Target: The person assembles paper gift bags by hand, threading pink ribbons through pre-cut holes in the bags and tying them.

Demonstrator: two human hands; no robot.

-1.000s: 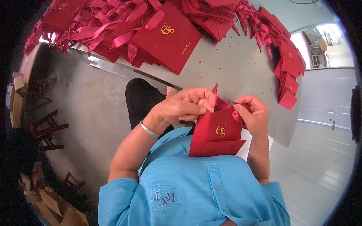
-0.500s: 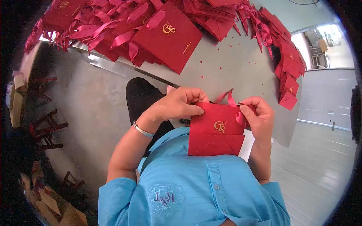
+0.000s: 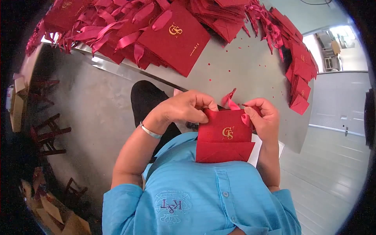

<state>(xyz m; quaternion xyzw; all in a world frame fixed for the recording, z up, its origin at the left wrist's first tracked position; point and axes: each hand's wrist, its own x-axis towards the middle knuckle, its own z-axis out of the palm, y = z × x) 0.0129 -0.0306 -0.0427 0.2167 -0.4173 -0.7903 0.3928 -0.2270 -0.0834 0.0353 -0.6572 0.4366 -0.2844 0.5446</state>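
Observation:
A small red paper gift bag with gold letters lies folded flat against my front, its bottom flap turned up. My left hand pinches the top left corner, thumb in front and fingers curled behind the edge. At the top right corner, my right hand has thumb and forefinger closed on the bag's edge beside the ribbon. The pink ribbon handle loops up above the top edge, and a bit of it shows on the bag's front near my right thumb. My right hand's other fingers are partly hidden.
On the grey table lie several red bags with ribbons at the back left, and another row of red bags at the right. Small red dots are scattered between. Dark wooden stools and cardboard are on the left.
My right hand has moved slightly left, and the bag's top edge bends more. The ribbon loop has shifted left and upward. My left thumb has slid a little down and left.

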